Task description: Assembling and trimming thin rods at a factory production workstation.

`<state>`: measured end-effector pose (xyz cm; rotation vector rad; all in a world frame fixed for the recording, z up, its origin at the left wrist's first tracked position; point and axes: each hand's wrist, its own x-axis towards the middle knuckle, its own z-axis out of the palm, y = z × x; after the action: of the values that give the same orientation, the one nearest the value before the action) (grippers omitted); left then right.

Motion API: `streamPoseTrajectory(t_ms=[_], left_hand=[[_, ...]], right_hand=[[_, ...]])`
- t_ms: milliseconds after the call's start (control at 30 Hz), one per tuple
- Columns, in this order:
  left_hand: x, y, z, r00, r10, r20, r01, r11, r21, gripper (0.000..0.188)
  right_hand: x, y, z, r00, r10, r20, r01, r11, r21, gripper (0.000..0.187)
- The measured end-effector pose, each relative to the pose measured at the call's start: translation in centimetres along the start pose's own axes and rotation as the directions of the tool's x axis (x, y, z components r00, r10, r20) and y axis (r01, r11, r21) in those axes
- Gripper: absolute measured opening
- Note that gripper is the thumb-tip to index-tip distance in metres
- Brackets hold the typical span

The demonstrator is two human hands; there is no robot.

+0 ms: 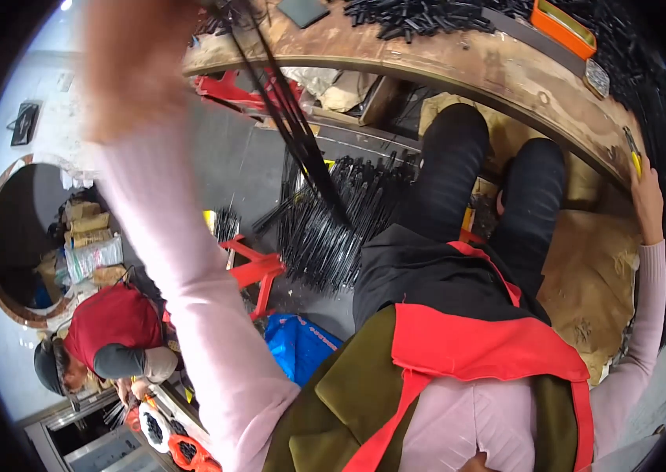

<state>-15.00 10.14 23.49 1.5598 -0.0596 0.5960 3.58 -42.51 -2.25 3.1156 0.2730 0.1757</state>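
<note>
My left hand [140,67] is raised at the upper left, smeared by motion and partly cut off by the top edge. A few long thin black strips [294,126] hang from its finger side, slanting down over the floor; the fingers' grip on them is at the frame's edge. At the far right, my right hand [647,200] is closed around a small yellow-handled cutting tool [635,151], its metal tip pointing up along the bench edge. The tool's exact kind is hard to make out.
The curved wooden workbench [498,98] carries heaped short black pieces [419,17] and an orange container [565,27]. Many long black strips [341,236] stand bundled beside my legs. A red metal stand [258,271] and blue bag [295,342] are nearby. Another person [117,330] bends at the left.
</note>
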Motion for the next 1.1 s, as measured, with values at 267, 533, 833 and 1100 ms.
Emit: streamPoseTrajectory(t_ms=[267,533,833,1100], left_hand=[[-18.1,-31.5,-5.9,0.952,-0.184,0.243,-0.114,0.526,0.843,0.018],[-23.6,-44.3,-14.5,0.685,-0.672,0.28,-0.163,0.233,0.959,0.04],[-10.2,-24.2,6.2,0.709,-0.091,0.7,-0.579,0.491,0.65,0.026],[-12.8,-21.3,14.7,0.436,-0.123,0.892,-0.545,0.752,0.37,0.026]], right_hand=[[1.8,4.8,2.2,0.926,-0.294,-0.237,0.298,0.954,-0.02,0.035],[-0.8,-2.3,-0.8,0.888,-0.345,-0.303,0.374,0.927,0.038,0.019],[-3.7,7.1,-4.4,0.864,-0.079,-0.498,-0.013,0.984,-0.179,0.015],[1.1,13.9,-3.6,0.968,0.17,-0.186,-0.154,0.983,0.097,0.019]])
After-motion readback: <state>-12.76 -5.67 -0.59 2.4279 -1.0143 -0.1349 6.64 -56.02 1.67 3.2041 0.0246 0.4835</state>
